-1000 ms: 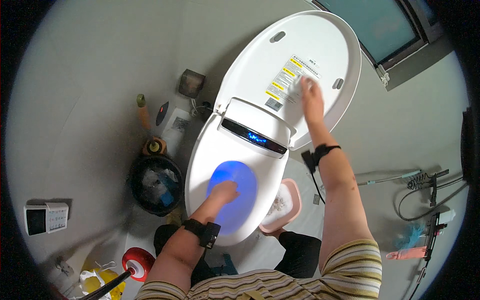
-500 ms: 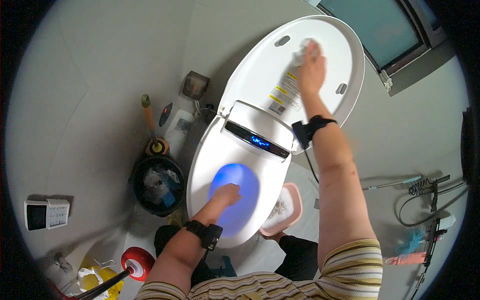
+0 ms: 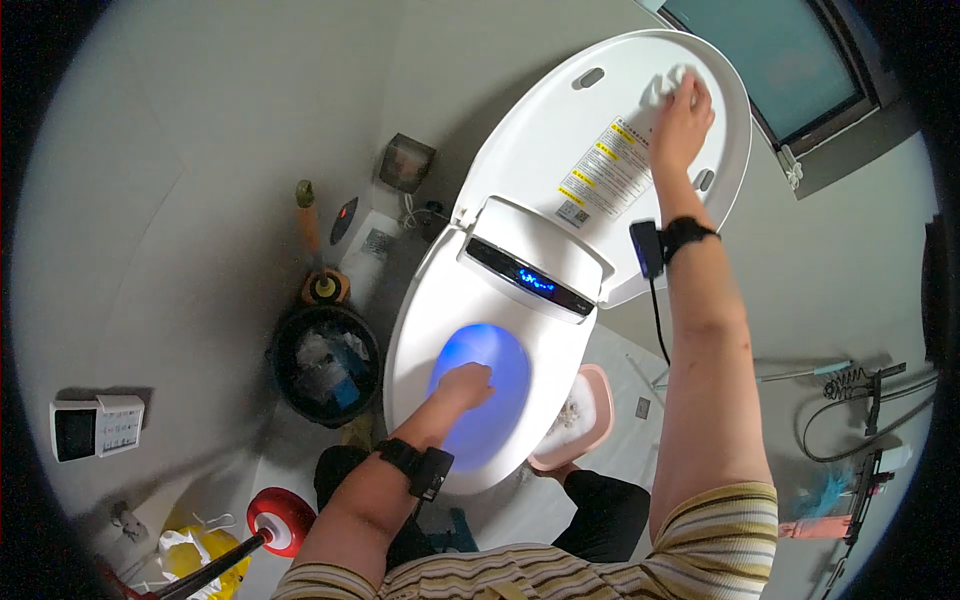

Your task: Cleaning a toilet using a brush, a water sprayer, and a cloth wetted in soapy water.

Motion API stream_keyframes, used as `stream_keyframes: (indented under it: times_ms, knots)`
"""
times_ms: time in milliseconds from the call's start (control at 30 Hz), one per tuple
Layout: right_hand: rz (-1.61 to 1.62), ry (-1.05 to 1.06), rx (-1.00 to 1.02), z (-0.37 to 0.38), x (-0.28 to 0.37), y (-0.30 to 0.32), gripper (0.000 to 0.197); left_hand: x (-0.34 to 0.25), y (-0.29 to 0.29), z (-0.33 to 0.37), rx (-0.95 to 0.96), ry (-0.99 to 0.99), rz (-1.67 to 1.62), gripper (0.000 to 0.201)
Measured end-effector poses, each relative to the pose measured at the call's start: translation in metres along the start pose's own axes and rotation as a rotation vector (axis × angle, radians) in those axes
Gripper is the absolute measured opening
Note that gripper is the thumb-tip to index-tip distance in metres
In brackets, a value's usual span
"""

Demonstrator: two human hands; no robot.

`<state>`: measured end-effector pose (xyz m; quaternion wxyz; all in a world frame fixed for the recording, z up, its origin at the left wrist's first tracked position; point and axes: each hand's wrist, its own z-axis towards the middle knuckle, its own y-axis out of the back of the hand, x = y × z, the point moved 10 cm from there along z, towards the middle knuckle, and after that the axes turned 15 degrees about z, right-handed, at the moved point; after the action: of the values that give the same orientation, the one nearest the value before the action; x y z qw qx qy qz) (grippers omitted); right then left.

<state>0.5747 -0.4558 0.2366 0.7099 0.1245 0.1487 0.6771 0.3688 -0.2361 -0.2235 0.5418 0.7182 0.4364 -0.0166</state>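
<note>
White wad: it sits near the top of the toilet lid's underside, in the upper right of the frame, at your fingertips (image 3: 664, 88).
Your right hand: this hand (image 3: 682, 128) is partly closed, its fingers bent around the wad and pressing it to the lid.
Lid: the white lid (image 3: 545, 135) stands raised; a printed label (image 3: 605, 172) lies to the left of your wrist.
Your left hand: in the middle of the frame, this hand (image 3: 466, 385) is over the bowl (image 3: 480, 345), its fingers curled in; you cannot tell from this view whether it holds anything.
Seat: white, surrounding the blue-lit bowl; a dark display strip (image 3: 530, 280) with blue figures crosses behind it.
Your wrists: each wears a black strap with a small box.
Lower centre: a pink basin (image 3: 602, 425) with white foam stands just beside the toilet.
Left of centre: a black bin (image 3: 283, 385) holds crumpled plastic.
Lower left: a red round-headed tool (image 3: 291, 515) with a dark shaft.
Upper right corner: a window (image 3: 775, 60).
</note>
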Motion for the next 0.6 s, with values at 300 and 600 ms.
stream_keyframes:
  times_ms: [300,600]
  knots:
    - [0.044,0.174,0.286,-0.032,0.061,-0.046,0.054,0.003,-0.001,0.000,-0.059,-0.018,-0.025,0.037]
    - [0.161,0.056,0.235,-0.090,0.099,-0.070,0.041,0.001,-0.002,-0.003,-0.054,-0.005,-0.010,0.038]
